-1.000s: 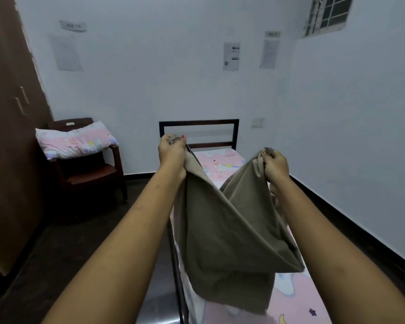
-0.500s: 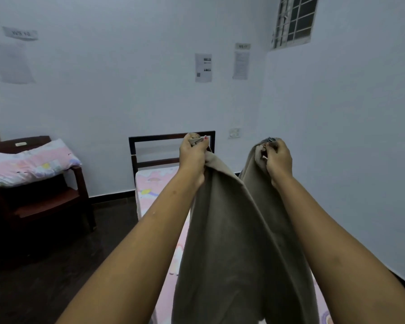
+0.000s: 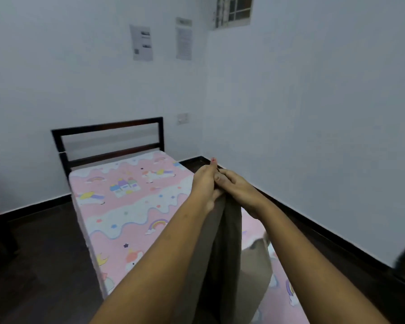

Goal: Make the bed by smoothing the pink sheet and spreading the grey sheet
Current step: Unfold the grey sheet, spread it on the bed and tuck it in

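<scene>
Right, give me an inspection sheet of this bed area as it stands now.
Surface: bed with a dark headboard; pink sheet lies flat across it.
Job's things: grey sheet hangs bunched between the arms above the pink sheet, not yet spread.
Clutter: nothing seen.
Hands: left hand and right hand pressed together, both gripping the grey sheet's top.
Cables: nothing seen.
Surroundings: white walls, two papers, switch plate, window, dark floor.

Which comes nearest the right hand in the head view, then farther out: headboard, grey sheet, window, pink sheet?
1. grey sheet: gripped in the right hand.
2. pink sheet: on the bed, just below.
3. headboard: ahead and left, by the back wall.
4. window: high up.
</scene>
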Tool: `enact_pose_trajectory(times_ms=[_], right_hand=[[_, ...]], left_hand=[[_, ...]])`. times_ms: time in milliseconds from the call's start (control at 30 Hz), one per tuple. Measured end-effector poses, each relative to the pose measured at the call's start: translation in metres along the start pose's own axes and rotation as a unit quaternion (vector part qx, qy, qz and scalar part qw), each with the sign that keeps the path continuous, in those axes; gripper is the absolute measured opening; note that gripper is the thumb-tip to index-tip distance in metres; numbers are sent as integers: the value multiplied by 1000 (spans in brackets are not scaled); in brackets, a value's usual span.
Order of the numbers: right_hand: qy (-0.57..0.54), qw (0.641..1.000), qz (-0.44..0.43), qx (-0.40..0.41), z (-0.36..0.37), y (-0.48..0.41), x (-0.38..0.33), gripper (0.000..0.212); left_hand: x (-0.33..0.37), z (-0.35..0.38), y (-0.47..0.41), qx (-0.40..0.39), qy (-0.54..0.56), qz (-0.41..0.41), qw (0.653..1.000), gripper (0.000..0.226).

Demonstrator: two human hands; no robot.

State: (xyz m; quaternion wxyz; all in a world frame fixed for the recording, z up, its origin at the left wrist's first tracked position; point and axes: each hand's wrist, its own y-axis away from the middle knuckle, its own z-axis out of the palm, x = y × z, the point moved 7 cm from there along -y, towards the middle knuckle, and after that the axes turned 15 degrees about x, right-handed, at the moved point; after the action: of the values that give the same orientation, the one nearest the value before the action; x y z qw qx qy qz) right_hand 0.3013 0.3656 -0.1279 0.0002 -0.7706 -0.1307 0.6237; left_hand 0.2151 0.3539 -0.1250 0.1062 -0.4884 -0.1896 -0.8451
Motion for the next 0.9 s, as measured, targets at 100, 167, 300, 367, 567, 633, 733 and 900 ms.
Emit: enact_pose_trajectory(times_ms=[100,167,300,367,567,633,733,900], right_hand=[[-2,998,15,62,6,2,11,31],[9,991,6,131,9,1,8,27],[44,978,3,204,23,3,-5,20],[29,976,8,216,27,9,-12,20],[-31,968,-11,248,20,64,-57,18],[-12,965,-34,258,20,87,-79,15],[20,959,-62,275,20,127,-107,17],[6,949,-74,305,24,191,-133,17]], left_hand=[[2,-8,-7,-96,-58,-58,992,39],[12,-15,-15,-150,-123,-41,980,35],[45,-27,-30,-199,-146,98,964,12],[52,-31,-32,-225,-138,147,953,25],[17,-29,18,-451,-241,39,859,57],[10,-32,42,-467,-226,7,855,50],[5,-43,77,-473,-288,37,832,31],[11,-67,120,-465,-341,65,814,31]])
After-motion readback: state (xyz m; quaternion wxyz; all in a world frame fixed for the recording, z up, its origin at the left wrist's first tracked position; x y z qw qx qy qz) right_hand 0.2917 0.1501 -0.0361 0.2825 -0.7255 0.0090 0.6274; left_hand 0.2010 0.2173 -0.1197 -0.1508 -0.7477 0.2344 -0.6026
